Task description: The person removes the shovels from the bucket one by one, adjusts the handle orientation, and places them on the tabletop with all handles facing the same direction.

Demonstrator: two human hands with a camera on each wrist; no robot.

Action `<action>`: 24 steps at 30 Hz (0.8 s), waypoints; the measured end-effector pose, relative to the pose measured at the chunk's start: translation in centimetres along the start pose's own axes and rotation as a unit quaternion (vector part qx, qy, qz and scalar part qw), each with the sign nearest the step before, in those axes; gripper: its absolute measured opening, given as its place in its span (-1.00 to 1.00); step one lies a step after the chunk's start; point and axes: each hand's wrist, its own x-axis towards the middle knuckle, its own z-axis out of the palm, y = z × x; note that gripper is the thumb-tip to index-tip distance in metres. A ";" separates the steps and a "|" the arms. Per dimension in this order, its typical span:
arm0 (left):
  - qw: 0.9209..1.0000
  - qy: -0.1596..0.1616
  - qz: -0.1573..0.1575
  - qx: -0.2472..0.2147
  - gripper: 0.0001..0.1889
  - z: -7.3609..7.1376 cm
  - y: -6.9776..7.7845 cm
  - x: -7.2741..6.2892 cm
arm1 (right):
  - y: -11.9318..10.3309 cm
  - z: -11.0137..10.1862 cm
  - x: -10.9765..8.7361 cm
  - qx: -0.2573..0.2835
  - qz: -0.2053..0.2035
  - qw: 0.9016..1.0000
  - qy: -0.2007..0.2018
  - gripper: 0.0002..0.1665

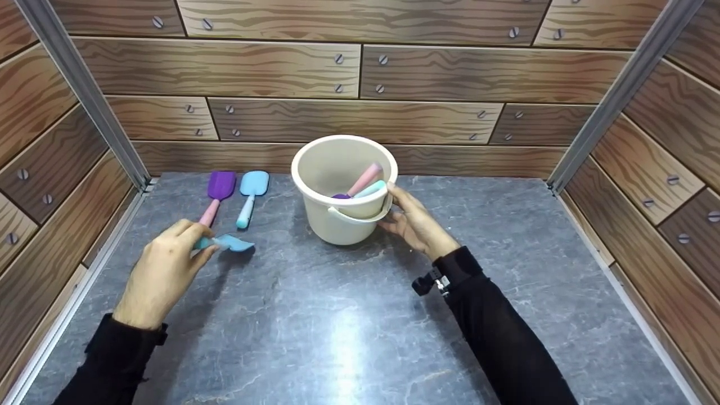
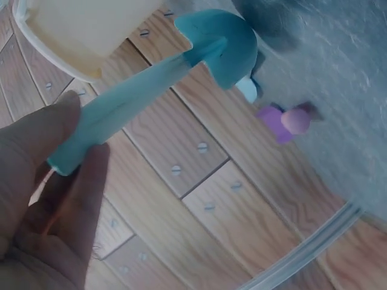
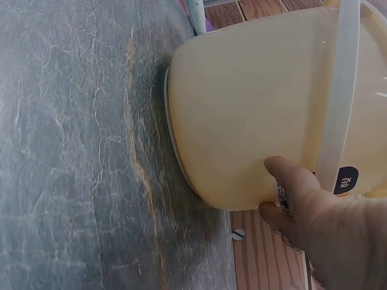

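Observation:
My left hand [image 1: 163, 267] pinches the pale turquoise handle of a small blue toy shovel [image 2: 227, 51] between thumb and fingers, its scoop pointing right above the table. The cream bucket [image 1: 337, 222] stands upright at the back middle. Against its right side lies my right hand [image 1: 416, 222], fingers extended at the rim and outer wall, near the lowered bucket handle [image 3: 341, 96]. Inside the bucket, a pink handle [image 1: 365, 179] with a bit of purple and a turquoise handle [image 1: 370, 189] lean to the right; their lower parts are hidden.
Left of the bucket lie a purple shovel with a pink handle [image 1: 222, 184] and a blue shovel [image 1: 255, 183] with a turquoise handle. Wood-patterned walls [image 1: 360, 121] with metal corner strips enclose the grey marbled table [image 1: 337, 315] at the back and sides.

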 end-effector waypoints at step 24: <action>0.985 -0.138 -0.058 0.087 -0.86 0.3 0.1 -2.0 | 0.0 -0.1 0.0 0.005 -0.004 1.000 0.000 -0.14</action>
